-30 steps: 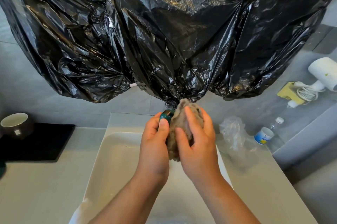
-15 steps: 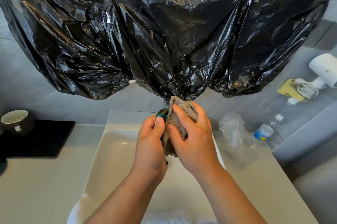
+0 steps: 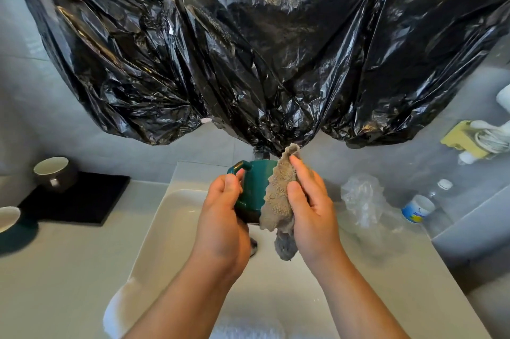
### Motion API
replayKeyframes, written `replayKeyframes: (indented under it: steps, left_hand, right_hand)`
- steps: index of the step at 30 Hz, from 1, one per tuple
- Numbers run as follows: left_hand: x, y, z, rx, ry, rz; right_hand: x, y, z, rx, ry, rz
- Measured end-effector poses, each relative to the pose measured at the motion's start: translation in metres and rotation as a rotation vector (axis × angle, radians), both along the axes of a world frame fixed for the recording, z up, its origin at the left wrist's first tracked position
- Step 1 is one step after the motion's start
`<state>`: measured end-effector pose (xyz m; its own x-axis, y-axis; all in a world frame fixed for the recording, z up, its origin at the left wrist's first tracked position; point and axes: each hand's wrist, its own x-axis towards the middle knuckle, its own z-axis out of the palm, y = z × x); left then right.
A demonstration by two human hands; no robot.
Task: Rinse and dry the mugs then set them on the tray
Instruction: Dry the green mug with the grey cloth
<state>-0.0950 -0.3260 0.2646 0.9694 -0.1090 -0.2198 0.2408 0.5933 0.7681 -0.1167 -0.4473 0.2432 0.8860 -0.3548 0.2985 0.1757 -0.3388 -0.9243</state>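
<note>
A bathroom or washroom is indicated; whether it belongs to a home or a hotel room cannot be told. A white rectangular basin (image 3: pixel 171 217) is set into a pale countertop (image 3: pixel 69 269), and a tap (image 3: pixel 259 152) is partly seen at its far edge. The wall (image 3: pixel 33 106) behind is clad in large grey tiles. At the right, a white appliance with a coiled cord (image 3: pixel 491 140), seemingly a hair dryer, is mounted on the wall. The space above the basin is covered with black plastic sheeting (image 3: pixel 276 48).
</note>
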Motion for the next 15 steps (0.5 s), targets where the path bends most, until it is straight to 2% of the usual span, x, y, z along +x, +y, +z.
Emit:
replayKeyframes:
  steps: [4, 8, 10, 15]
  left_hand:
    - [-0.006, -0.005, -0.005, 0.199, -0.19, -0.013]
    - [-0.01, -0.005, -0.007, 0.194, -0.206, -0.006]
    - [-0.01, -0.004, -0.004, 0.149, -0.16, 0.0]
    - [-0.003, 0.0, -0.004, -0.087, -0.026, -0.036]
  right_hand:
    - [-0.003, 0.013, -0.007, -0.287, -0.053, -0.094]
    - [-0.003, 0.01, -0.007, -0.385, -0.07, -0.086]
    - [-0.004, 0.004, -0.001, -0.319, -0.091, -0.036]
    - [-0.001, -0.012, 0.004, 0.077, -0.088, 0.085]
